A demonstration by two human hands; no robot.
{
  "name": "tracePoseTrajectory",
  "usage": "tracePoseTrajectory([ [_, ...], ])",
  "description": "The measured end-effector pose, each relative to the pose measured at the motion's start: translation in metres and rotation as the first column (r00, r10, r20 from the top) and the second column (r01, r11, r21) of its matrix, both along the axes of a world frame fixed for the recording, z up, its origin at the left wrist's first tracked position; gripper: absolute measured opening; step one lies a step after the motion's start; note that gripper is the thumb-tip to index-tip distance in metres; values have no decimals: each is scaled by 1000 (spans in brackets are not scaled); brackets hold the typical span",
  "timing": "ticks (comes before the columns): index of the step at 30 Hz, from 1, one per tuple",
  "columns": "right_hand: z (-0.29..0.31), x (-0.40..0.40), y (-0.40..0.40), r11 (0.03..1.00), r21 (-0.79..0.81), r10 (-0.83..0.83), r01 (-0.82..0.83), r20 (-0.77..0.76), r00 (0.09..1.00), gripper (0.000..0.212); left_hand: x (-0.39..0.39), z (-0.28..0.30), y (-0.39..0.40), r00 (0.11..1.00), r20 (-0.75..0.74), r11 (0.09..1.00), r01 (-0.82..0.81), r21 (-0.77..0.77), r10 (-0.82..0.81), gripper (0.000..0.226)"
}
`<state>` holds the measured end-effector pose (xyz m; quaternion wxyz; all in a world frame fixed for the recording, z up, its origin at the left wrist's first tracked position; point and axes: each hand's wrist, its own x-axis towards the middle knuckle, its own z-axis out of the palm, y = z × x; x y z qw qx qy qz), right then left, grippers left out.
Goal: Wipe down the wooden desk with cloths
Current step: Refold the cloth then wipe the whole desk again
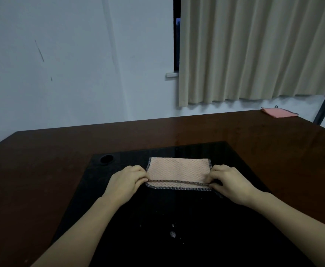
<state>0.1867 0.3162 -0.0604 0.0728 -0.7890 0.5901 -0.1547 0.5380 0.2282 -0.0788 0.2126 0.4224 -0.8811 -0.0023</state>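
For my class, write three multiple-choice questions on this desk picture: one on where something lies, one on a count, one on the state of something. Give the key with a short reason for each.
1. Where does the folded pink cloth lie?
A. at the desk's far right corner
B. on the black panel
C. on the floor

2. How many cloths are in view?
A. one
B. two
C. four

3. What is the state of the peach waffle cloth?
A. crumpled in a ball
B. hanging off the desk edge
C. folded over, its near edge pinched by both hands

Key:
1 A: it lies at the far right of the wooden desk.
2 B: only the peach and the pink one show.
3 C: the left hand and right hand pinch its trimmed edge on the black panel.
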Motion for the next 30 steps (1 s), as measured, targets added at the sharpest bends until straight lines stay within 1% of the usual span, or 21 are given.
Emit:
tracePoseTrajectory([
  [5,-2,-2,2,997,-73,34,-34,1,999,14,3,-2,3,1000,-2,995,19,-97,-19,8],
  [13,0,-13,5,994,-100,35,-31,34,999,17,7,-6,9,999,-34,987,32,-160,-38,11],
  [17,-3,-14,7,994,-97,45,-45,1,999,15,9,-8,12,999,-6,984,46,-173,-48,18],
  [20,-7,-14,8,995,-83,53,-53,-9,999,14,10,-11,14,998,11,982,61,-180,-59,8],
  [24,-8,-16,10,998,-33,54,-56,-42,998,15,9,-9,14,998,41,986,60,-155,-55,10],
  [26,-7,-19,11,999,6,53,-53,-30,998,18,10,-6,15,997,53,990,65,-127,-59,10],
  [28,-5,-22,12,997,57,51,-51,-12,999,22,11,-4,17,998,48,992,56,-109,-51,15],
  [30,-1,-25,11,995,96,23,-20,-29,999,29,9,-2,19,999,29,994,41,-97,-39,29],
])
